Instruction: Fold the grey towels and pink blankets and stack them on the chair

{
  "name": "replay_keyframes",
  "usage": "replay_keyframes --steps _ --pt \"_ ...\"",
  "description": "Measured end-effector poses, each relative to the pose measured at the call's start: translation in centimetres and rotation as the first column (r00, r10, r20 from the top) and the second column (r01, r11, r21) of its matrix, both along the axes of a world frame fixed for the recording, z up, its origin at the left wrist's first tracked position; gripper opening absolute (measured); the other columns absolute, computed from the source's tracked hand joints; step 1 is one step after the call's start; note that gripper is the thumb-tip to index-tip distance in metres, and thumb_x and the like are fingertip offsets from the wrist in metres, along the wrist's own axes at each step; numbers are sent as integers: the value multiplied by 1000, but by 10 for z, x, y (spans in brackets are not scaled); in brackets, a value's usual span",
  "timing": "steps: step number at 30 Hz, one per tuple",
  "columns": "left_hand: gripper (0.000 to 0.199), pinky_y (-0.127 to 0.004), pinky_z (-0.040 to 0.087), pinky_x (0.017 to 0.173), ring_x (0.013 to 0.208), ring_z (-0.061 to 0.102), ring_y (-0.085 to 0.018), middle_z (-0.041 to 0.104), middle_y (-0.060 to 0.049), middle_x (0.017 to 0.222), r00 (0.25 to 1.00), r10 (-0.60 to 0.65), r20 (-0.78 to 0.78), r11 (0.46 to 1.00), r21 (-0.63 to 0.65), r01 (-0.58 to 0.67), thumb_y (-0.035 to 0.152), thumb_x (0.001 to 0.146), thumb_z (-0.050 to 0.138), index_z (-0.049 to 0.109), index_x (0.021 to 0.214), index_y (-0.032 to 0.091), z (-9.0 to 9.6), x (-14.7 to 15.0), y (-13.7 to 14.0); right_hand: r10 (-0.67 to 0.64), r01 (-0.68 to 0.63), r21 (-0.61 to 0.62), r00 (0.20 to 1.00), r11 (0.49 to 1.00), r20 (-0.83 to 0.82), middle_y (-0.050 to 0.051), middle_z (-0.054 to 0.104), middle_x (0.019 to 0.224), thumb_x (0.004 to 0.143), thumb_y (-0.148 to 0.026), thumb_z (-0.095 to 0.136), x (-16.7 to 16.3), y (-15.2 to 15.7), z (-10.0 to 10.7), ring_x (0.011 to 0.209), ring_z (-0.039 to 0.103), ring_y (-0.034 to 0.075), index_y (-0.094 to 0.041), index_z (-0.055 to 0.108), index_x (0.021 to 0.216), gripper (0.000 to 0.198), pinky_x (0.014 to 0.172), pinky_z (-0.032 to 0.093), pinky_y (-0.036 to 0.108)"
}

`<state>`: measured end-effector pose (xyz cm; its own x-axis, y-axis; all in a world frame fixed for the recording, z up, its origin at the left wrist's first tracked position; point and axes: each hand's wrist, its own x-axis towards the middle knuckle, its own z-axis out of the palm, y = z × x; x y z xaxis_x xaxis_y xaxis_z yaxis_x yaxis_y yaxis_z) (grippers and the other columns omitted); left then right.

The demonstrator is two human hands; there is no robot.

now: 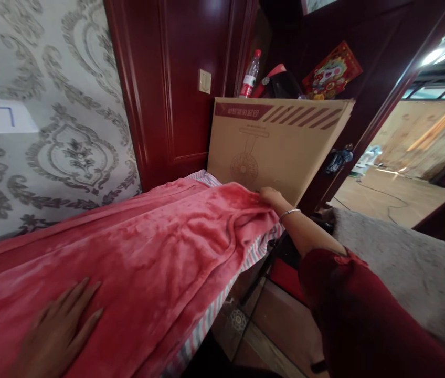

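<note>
A pink plush blanket lies lengthwise over a bed or bench, with soft folds toward its far right end. Beneath it, a striped sheet shows along the near edge and at the far corner. My left hand rests flat on the blanket at the lower left, fingers stretched out. At the far right corner my right hand is closed on the blanket's edge, its fingertips partly hidden. A thin bracelet circles that wrist.
Just beyond the blanket stands a large cardboard box, with a red-capped bottle on top. A grey padded surface lies to the right. Tiled floor shows between. Patterned wallpaper covers the left wall. An open doorway is at right.
</note>
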<state>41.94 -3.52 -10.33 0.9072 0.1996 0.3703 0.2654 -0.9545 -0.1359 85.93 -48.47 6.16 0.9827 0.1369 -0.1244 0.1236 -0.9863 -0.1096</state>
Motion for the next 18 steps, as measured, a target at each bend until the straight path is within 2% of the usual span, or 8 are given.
replay_keyframes --steps 4,7,12,18 --pt "69 -45 40 112 129 59 -29 62 -12 142 1000 19 -20 999 33 -19 45 89 21 67 130 12 3 0 -3 36 -52 -158 994 986 -99 9 64 123 95 -36 65 -6 4 -16 106 64 22 -16 63 121 33 91 56 44" --pt "70 -42 40 112 132 57 -28 60 -11 144 998 31 -46 998 54 -29 42 90 19 66 132 11 4 0 -4 77 -104 -212 988 972 -134 10 63 124 96 -37 64 -7 -1 -15 106 64 22 -16 62 123 34 90 56 43" --pt "70 -43 40 111 132 57 -27 58 -11 145 998 38 -42 997 64 -35 40 90 18 65 133 11 6 0 -6 134 -169 -231 978 958 -162 9 63 126 96 -38 63 -10 -22 -15 106 64 22 -18 62 124 34 90 56 43" --pt "70 -46 42 109 129 59 -31 62 -14 141 1000 5 -7 999 44 -5 40 92 18 67 130 9 3 1 -3 189 -209 -176 974 962 -123 9 62 127 96 -40 63 -17 -39 -37 107 63 23 -17 60 127 38 90 56 44"
